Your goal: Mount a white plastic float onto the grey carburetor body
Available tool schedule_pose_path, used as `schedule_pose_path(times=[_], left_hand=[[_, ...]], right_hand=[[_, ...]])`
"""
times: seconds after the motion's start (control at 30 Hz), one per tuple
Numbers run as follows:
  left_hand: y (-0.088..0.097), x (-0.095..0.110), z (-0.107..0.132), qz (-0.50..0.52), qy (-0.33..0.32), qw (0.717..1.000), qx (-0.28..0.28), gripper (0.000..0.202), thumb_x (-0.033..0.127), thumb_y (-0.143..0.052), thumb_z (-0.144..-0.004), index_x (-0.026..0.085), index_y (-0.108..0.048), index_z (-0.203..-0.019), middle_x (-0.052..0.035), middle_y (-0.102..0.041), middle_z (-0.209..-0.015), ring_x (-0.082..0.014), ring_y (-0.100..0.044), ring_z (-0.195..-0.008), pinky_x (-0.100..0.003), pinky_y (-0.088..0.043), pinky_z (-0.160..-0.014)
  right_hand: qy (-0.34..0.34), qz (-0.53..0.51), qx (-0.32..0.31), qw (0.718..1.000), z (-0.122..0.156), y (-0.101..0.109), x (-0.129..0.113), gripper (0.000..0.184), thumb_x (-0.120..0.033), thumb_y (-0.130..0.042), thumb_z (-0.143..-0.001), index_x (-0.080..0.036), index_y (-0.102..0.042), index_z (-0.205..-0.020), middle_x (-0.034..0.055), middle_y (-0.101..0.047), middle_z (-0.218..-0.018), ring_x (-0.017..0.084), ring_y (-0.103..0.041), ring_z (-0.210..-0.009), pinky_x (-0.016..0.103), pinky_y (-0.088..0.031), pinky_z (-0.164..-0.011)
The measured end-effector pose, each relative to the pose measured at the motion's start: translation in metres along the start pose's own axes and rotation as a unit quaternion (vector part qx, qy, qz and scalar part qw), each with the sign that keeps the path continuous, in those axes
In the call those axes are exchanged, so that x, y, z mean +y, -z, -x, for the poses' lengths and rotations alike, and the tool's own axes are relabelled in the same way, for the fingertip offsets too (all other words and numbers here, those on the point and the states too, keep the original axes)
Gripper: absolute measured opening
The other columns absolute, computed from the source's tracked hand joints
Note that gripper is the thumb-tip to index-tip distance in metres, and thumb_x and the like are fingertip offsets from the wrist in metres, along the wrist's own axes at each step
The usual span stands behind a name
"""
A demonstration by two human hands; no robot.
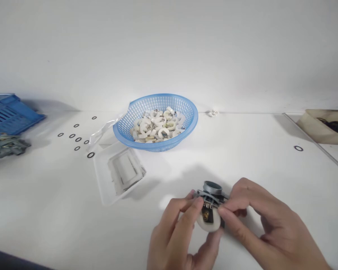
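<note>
Both hands are at a small grey metal carburetor (213,188) above the front of the white table. Its round bore faces up, and a white U-shaped float (208,226) sits on the side toward me, around a brass fitting (205,215). My left hand (180,234) grips the carburetor from the left, with fingertips on the body and the thumb under the float. My right hand (266,225) is closed at its right side, thumb and forefinger pinched by the float's hinge end. Whether a small part lies between those fingertips is hidden.
A blue mesh basket (189,131) full of white floats stands at the back. Beside it is a white tray (101,183) with thin pins. Several black rings (78,139) lie left; another ring (298,148) lies right. A blue crate (14,112), more carburetors (8,146) and a cream box (312,127) flank them.
</note>
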State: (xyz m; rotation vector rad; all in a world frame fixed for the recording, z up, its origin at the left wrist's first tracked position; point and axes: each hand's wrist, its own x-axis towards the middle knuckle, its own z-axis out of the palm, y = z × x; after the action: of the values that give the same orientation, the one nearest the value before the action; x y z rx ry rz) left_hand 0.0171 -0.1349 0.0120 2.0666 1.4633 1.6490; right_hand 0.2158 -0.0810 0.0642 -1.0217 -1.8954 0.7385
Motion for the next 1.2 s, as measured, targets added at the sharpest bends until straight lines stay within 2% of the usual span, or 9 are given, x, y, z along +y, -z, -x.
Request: schedule_pose_path(times=[0.2,0.4,0.53,0.7,0.87,1.07,1.2], left_hand=[[0.001,-0.003,0.0,0.045,0.033,0.998,-0.027,0.043,0.019,-0.076,-0.105,0.019,-0.072,-0.147,-0.0106,-0.076,-0.115,-0.0166,-0.076,-0.087,-0.024,-0.068,-0.064],[0.002,-0.003,-0.002,0.062,0.048,0.996,-0.038,0.042,0.02,-0.074,-0.106,0.02,-0.071,-0.147,-0.0093,-0.075,-0.114,-0.0162,-0.074,-0.086,-0.025,-0.067,-0.063],[0.005,-0.002,-0.004,0.065,0.038,0.995,-0.063,0.044,0.017,-0.075,-0.105,0.02,-0.069,-0.148,-0.009,-0.074,-0.112,-0.0154,-0.071,-0.079,-0.026,-0.066,-0.059],[0.009,-0.005,-0.005,0.056,0.042,0.993,-0.097,0.05,0.017,-0.077,-0.104,0.022,-0.064,-0.153,-0.009,-0.072,-0.113,-0.0153,-0.068,-0.075,-0.028,-0.068,-0.058],[0.009,-0.005,-0.004,0.086,0.063,0.989,-0.099,0.052,0.014,-0.075,-0.103,0.027,-0.066,-0.152,-0.0049,-0.07,-0.108,-0.0124,-0.067,-0.07,-0.023,-0.068,-0.053],[0.001,-0.007,0.002,0.123,0.065,0.989,-0.052,0.05,0.014,-0.074,-0.101,0.026,-0.07,-0.149,-0.0033,-0.069,-0.103,-0.0103,-0.062,-0.065,-0.019,-0.062,-0.045],[0.001,-0.008,0.001,0.112,0.06,0.99,-0.059,0.051,0.014,-0.077,-0.101,0.025,-0.069,-0.151,-0.0042,-0.072,-0.104,-0.0117,-0.066,-0.069,-0.021,-0.065,-0.048]], right_hand=[[0.025,0.033,0.021,0.999,0.002,-0.001,0.001,0.016,-0.025,-0.073,-0.11,-0.029,-0.077,-0.094,-0.0027,-0.056,-0.073,0.016,-0.062,-0.059,0.03,-0.053,-0.049],[0.12,0.073,0.018,0.99,-0.002,0.005,0.005,0.017,-0.009,-0.069,-0.106,-0.024,-0.078,-0.104,0.0028,-0.065,-0.082,0.019,-0.067,-0.068,0.03,-0.058,-0.053],[0.143,0.068,-0.007,0.987,-0.003,0.01,0.01,0.018,-0.007,-0.069,-0.104,-0.022,-0.077,-0.108,0.0056,-0.068,-0.091,0.019,-0.073,-0.073,0.029,-0.063,-0.058],[0.144,0.046,-0.037,0.988,-0.005,0.016,0.014,0.019,-0.008,-0.068,-0.105,-0.024,-0.077,-0.11,0.005,-0.07,-0.093,0.019,-0.075,-0.074,0.028,-0.065,-0.06],[0.111,0.029,-0.036,0.993,-0.005,0.016,0.013,0.016,-0.012,-0.068,-0.107,-0.026,-0.075,-0.102,0.0032,-0.07,-0.09,0.018,-0.073,-0.071,0.029,-0.062,-0.058],[0.095,0.035,-0.042,0.994,-0.005,0.014,0.009,0.018,-0.012,-0.065,-0.109,-0.026,-0.073,-0.101,0.003,-0.07,-0.09,0.018,-0.073,-0.073,0.029,-0.061,-0.059],[0.097,0.035,-0.045,0.994,-0.006,0.013,0.009,0.018,-0.011,-0.065,-0.109,-0.025,-0.073,-0.103,0.002,-0.069,-0.091,0.017,-0.072,-0.073,0.029,-0.06,-0.06]])
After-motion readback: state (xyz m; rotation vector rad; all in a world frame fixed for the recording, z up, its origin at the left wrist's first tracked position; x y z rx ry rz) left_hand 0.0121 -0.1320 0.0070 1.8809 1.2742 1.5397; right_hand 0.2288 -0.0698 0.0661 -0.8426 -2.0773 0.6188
